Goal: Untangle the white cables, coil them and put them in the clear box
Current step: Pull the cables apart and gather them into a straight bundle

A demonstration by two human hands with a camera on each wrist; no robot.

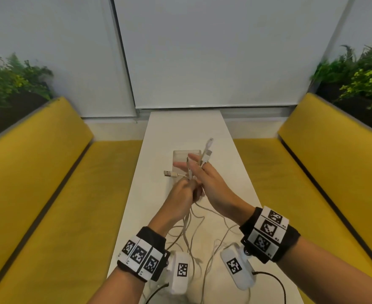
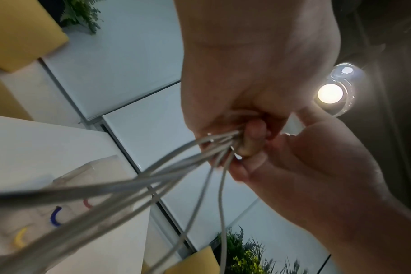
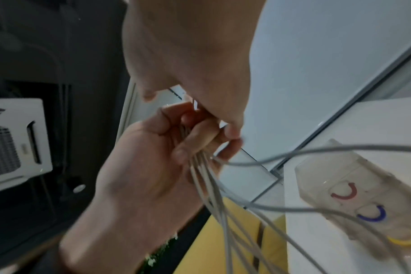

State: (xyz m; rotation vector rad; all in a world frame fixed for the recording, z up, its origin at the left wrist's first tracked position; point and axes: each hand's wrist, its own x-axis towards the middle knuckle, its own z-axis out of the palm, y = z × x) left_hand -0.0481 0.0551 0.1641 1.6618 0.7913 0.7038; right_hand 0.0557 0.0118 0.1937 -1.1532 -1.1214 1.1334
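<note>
At frame centre, the left hand (image 1: 181,194) fists a bundle of white cables (image 1: 188,224), plug ends up, strands trailing down toward the viewer. The right hand (image 1: 211,185) pinches plugs between nearly straight fingers. The clear box (image 1: 177,155) sits just beyond on the surface (image 1: 235,172).

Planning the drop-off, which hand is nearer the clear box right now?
Right. The right hand reaches over the clear box; the left hand grips the cables short of it.
</note>
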